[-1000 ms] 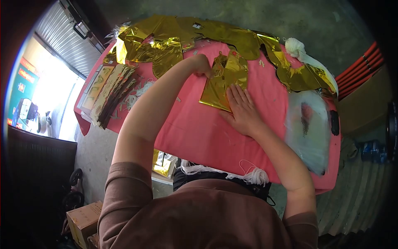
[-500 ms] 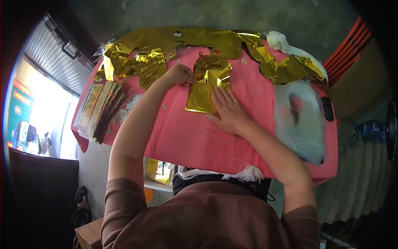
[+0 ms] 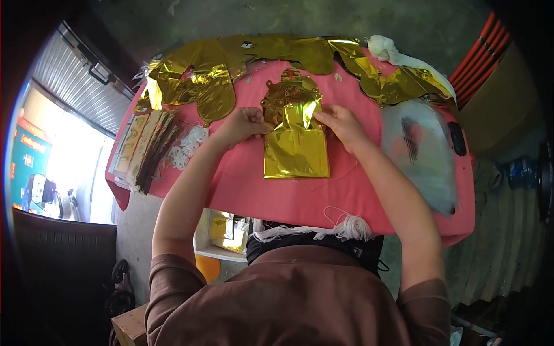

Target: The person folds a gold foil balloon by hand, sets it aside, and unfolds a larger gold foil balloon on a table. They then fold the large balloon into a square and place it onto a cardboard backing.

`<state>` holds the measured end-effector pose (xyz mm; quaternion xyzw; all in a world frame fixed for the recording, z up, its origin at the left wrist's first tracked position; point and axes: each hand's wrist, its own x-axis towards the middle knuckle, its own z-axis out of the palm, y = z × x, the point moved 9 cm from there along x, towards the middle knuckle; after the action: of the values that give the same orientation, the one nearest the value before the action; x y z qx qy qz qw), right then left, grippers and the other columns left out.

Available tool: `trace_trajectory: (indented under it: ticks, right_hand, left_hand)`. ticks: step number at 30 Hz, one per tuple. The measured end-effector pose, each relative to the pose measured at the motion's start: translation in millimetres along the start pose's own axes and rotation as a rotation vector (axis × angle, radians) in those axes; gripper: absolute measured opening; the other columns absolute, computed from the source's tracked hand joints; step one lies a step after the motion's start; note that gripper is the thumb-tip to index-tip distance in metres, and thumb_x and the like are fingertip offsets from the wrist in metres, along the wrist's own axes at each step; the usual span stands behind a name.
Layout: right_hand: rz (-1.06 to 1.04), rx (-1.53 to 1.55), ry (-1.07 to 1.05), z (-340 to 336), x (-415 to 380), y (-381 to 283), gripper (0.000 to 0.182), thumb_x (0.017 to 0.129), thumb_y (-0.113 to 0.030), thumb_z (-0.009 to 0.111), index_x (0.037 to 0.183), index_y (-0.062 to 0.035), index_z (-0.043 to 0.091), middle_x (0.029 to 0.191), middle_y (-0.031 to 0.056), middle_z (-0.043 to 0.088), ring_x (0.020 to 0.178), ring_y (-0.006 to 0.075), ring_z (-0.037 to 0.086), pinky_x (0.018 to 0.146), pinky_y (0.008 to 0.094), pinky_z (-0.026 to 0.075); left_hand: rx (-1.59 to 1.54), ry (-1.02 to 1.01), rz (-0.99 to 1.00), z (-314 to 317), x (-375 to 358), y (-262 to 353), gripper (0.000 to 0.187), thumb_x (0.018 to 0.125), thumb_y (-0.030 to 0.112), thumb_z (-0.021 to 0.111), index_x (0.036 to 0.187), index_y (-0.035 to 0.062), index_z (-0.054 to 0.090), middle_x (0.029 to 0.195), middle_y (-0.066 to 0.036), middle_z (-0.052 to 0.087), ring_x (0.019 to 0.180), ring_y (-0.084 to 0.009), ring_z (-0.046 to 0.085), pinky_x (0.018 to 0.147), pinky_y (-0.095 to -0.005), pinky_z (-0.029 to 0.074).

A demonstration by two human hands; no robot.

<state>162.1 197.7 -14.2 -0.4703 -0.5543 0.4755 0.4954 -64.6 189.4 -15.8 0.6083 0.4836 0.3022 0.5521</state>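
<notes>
Foil piece (image 3: 296, 138) lies flat on the pink table (image 3: 277, 193), between both hands; left hand (image 3: 245, 124) and right hand (image 3: 340, 122) each pinch its folded edges. A hard tug could tear it; loose foil (image 3: 202, 81) lies beyond.

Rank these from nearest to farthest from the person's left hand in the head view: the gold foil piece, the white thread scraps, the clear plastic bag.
1. Gold foil piece, touching the left hand.
2. White thread scraps, to its left.
3. Clear plastic bag, far right on the table.
</notes>
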Motion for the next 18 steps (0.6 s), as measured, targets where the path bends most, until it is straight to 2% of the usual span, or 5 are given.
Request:
trace_trajectory:
  ticks: [2, 3, 8, 14, 18]
  right_hand:
    - [0.393, 0.090, -0.250, 15.1, -9.3, 12.2, 0.024, 0.083, -0.024, 0.066, 0.095, -0.0035, 0.060, 0.084, 0.0003, 0.061, 0.070, 0.0069, 0.055, 0.056, 0.0202, 0.041]
    - [0.400, 0.126, -0.255, 16.5, -8.9, 15.1, 0.016, 0.082, -0.023, 0.066, 0.087, -0.0089, 0.062, 0.071, -0.0034, 0.059, 0.056, 0.0035, 0.047, 0.045, 0.0183, 0.030]
    - [0.388, 0.125, -0.316, 22.2, -16.4, 14.1, 0.012, 0.081, -0.020, 0.067, 0.078, -0.0093, 0.064, 0.066, -0.0034, 0.059, 0.049, 0.0026, 0.044, 0.042, 0.0174, 0.028]
    - [0.347, 0.139, -0.261, 19.9, -21.6, 7.3, 0.009, 0.081, -0.016, 0.067, 0.076, -0.0082, 0.065, 0.065, -0.0033, 0.060, 0.051, 0.0030, 0.049, 0.043, 0.0173, 0.034]
    - [0.309, 0.117, -0.249, 16.6, -20.2, 9.6, 0.010, 0.081, -0.016, 0.068, 0.076, -0.0084, 0.065, 0.066, -0.0037, 0.060, 0.051, 0.0025, 0.049, 0.044, 0.0165, 0.034]
  left_hand:
    - [-0.094, -0.032, -0.078, 6.1, -9.1, 0.5, 0.021, 0.078, 0.004, 0.069, 0.069, 0.0110, 0.051, 0.062, 0.001, 0.060, 0.053, -0.0052, 0.055, 0.048, -0.0167, 0.042]
    - [-0.095, -0.026, -0.082, 4.7, -10.3, -1.5, 0.021, 0.078, 0.004, 0.069, 0.069, 0.0110, 0.051, 0.062, 0.001, 0.060, 0.053, -0.0052, 0.055, 0.048, -0.0167, 0.042]
    - [-0.349, -0.179, -0.243, 11.6, -14.1, -24.1, 0.010, 0.080, 0.003, 0.066, 0.081, 0.0090, 0.058, 0.075, -0.001, 0.064, 0.060, -0.0057, 0.058, 0.051, -0.0162, 0.045]
    - [-0.502, -0.201, -0.255, 14.5, -21.1, -17.1, 0.014, 0.084, 0.004, 0.062, 0.097, 0.0065, 0.060, 0.078, -0.002, 0.065, 0.065, -0.0061, 0.060, 0.056, -0.0170, 0.050]
    - [-0.522, -0.209, -0.291, 18.1, -22.7, -16.3, 0.012, 0.085, 0.007, 0.062, 0.097, 0.0061, 0.060, 0.078, -0.002, 0.065, 0.063, -0.0075, 0.061, 0.056, -0.0186, 0.051]
